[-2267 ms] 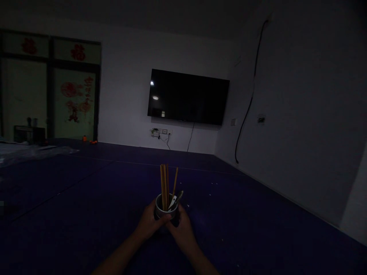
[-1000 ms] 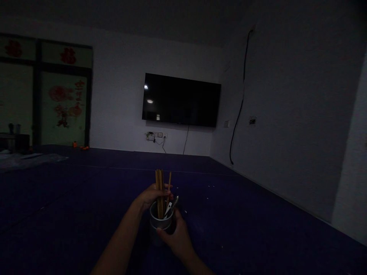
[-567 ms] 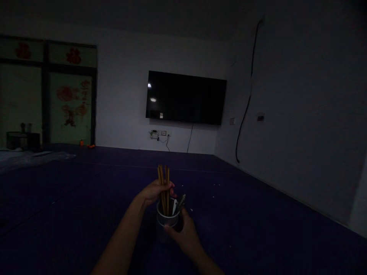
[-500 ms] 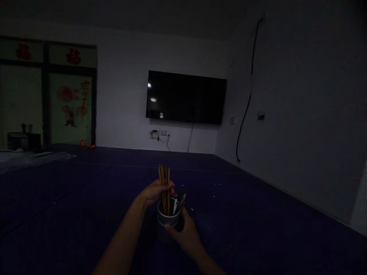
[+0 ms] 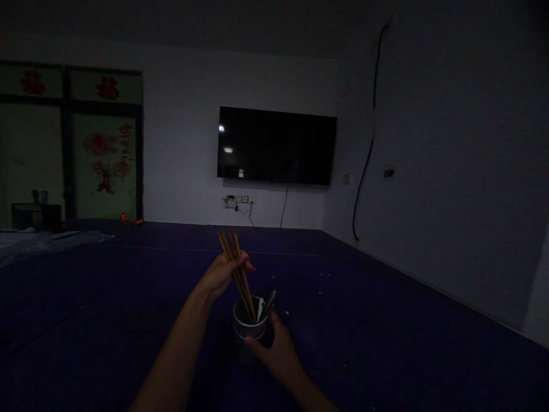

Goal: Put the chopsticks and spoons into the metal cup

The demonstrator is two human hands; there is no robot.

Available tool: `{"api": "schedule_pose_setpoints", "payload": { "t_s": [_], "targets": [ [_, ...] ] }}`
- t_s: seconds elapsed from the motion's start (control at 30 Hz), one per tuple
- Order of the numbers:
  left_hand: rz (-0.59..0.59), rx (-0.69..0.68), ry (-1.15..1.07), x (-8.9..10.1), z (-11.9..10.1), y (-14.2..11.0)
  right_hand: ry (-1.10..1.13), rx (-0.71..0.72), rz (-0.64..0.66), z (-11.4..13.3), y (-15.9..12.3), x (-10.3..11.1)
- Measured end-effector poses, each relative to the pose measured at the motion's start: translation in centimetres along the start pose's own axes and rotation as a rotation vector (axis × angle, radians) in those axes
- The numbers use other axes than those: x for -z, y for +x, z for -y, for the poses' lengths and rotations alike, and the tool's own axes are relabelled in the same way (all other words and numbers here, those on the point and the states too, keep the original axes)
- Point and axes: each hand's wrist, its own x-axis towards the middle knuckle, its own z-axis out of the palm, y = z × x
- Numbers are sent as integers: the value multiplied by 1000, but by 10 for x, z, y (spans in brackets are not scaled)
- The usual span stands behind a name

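Several wooden chopsticks point(image 5: 241, 283) lean to the left, their lower ends inside a grey round holder point(image 5: 250, 329). My left hand point(image 5: 223, 272) is closed around their upper part, above the rim. My right hand point(image 5: 278, 346) grips the holder from its right side, thumb in front and fingers behind. A white-handled utensil point(image 5: 260, 309) and a metallic utensil point(image 5: 270, 300) also stand in the holder, tilted right; their exact kinds are hard to make out in the dim light. The holder stands on the dark purple surface point(image 5: 150, 320).
Small white scraps point(image 5: 319, 293) are scattered right of the holder. Clear plastic sheeting point(image 5: 55, 243) lies at the far left, with small orange objects point(image 5: 136, 222) by the door. A television point(image 5: 277, 146) and a dangling black cable point(image 5: 364, 177) are on the walls.
My left hand has moved up and to the left with the chopsticks, which now tilt left instead of standing nearly upright. My right hand stays on the holder.
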Motion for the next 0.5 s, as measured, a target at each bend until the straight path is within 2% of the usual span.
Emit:
{"api": "schedule_pose_setpoints", "payload": {
  "t_s": [0.13,0.2,0.27,0.33,0.4,0.5],
  "targets": [
    [-223,-228,-22,8,-40,-9,-7,-8,-14,-2,-1,1],
    [-362,-327,47,26,-53,-11,-24,-39,-35,-4,-1,1],
    [-524,-347,270,54,-56,-11,-23,-48,-24,-5,-1,0],
    [-639,-178,690,88,-50,-9,-10,-35,-5,-4,0,0],
    [-649,149,1228,120,-38,-6,-6,-31,2,-3,0,0],
    [-594,296,1365,152,-14,-7,-10,-43,6,-1,0,0]
  ]
}}
